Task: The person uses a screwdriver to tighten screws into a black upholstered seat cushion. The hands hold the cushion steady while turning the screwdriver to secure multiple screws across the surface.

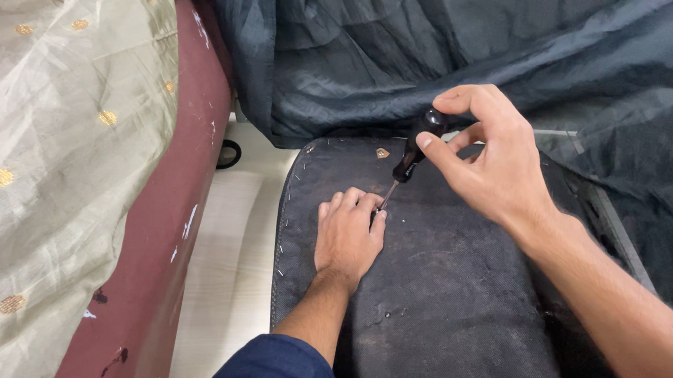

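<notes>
Two hands work on the dark upholstered panel (457, 307) lying flat before us. Nearest, our left hand (348, 235) rests palm down on the panel, fingers together and gripping nothing; we judge it pins the fabric against slipping. Just beyond, our right hand (491, 159) is clamped around the black handle of the screwdriver (412, 157), held steeply so the tip meets the panel at the left fingertips. Staples (287, 201) line the near panel edge. Farther off, dark cloth (449, 44) drapes behind, with pale gold-dotted fabric (45, 144) at left.
</notes>
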